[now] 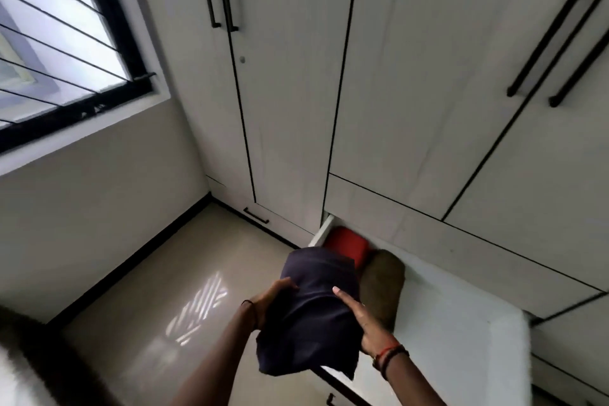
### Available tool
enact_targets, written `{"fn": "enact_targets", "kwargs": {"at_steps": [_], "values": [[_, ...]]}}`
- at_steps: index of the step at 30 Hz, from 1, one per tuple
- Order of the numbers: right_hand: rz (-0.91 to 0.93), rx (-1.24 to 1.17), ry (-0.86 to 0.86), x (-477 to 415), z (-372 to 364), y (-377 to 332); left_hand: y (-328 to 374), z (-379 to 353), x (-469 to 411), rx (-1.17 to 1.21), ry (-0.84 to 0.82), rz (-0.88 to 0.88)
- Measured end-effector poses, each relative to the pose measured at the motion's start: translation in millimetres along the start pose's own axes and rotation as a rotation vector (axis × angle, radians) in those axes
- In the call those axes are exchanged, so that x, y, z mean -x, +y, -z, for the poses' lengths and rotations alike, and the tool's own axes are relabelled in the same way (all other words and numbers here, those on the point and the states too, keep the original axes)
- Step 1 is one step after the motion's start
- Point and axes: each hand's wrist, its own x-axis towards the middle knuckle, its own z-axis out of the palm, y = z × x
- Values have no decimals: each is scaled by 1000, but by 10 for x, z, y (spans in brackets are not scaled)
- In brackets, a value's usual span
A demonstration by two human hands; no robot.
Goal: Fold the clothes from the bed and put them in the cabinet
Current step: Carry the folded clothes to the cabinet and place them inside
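Folded navy garment (313,316) held over the open drawer (461,323) of the white cabinet (412,76)

The cabinet fills most of the view, tall doors closed, and only the low white drawer is pulled out over the shiny floor (164,273). The navy garment sits above the drawer's left end with its lower edge hanging loose, right between both grips. Behind it in the drawer are an olive bundle (384,283) and a red bundle (349,245), side by side. The left grip (273,301) curls round the garment's left edge. The right grip (365,323) clamps the right edge, one digit flat on top.
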Motion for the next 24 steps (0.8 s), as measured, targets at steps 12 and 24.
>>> {"fn": "enact_targets", "kwargs": {"at_steps": [12, 24], "values": [[-101, -190, 153, -30, 1786, -180, 244, -1551, -1070, -87, -124, 98], [-205, -291, 356, -375, 2711, 207, 32, -2227, -2313, -286, -244, 287]]}}
